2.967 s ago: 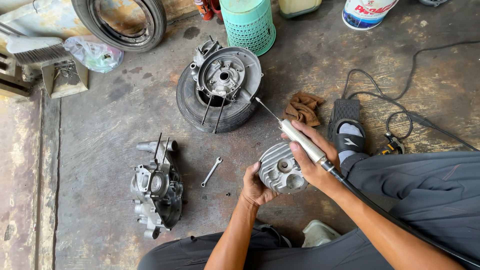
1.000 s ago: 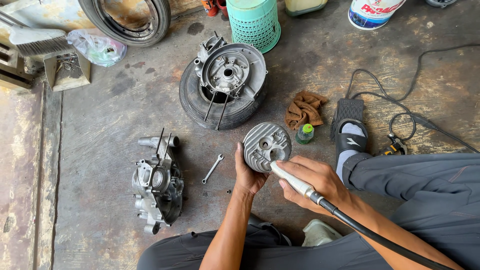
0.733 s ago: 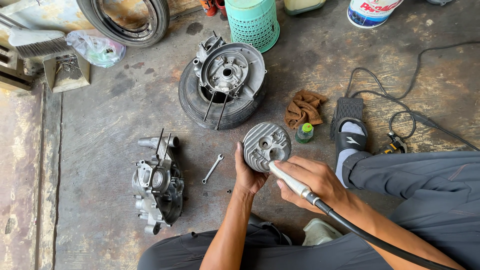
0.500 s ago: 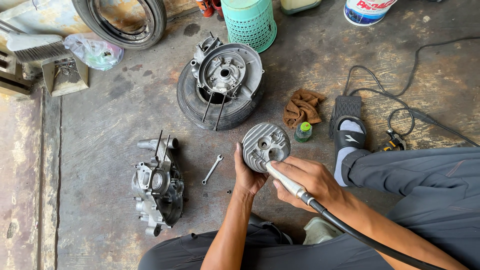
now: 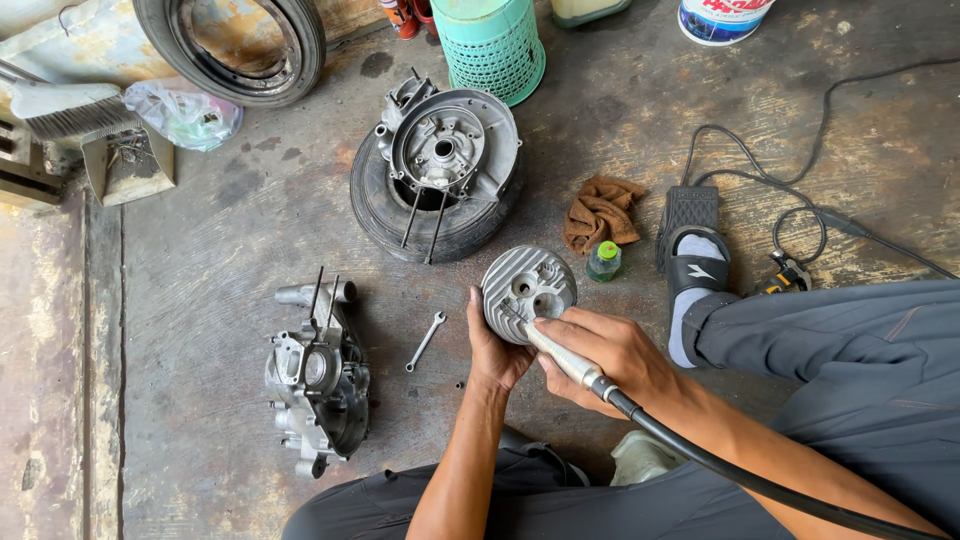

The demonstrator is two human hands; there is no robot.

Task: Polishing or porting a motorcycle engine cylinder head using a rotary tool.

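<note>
My left hand [image 5: 493, 347] grips the lower left edge of a round finned metal cylinder head [image 5: 528, 289], holding it tilted up off the floor. My right hand [image 5: 612, 356] is closed around the metal handpiece of a flexible-shaft rotary tool [image 5: 565, 358]. The tool's tip rests on the face of the cylinder head. A black flexible shaft [image 5: 760, 485] runs from the handpiece down to the lower right.
An engine case half [image 5: 450, 150] sits on a small tyre [image 5: 400, 215]. Another case half [image 5: 317, 380] and a small spanner [image 5: 424, 341] lie on the concrete. Brown rag [image 5: 601, 212], green-capped bottle [image 5: 603, 261], foot pedal [image 5: 689, 212], teal basket [image 5: 495, 45] and a tyre [image 5: 232, 45] lie beyond.
Three seconds ago the cylinder head lay lower and the tool pointed away. Now the head is raised and the tool tip rests on its face. Little changed in the last second.
</note>
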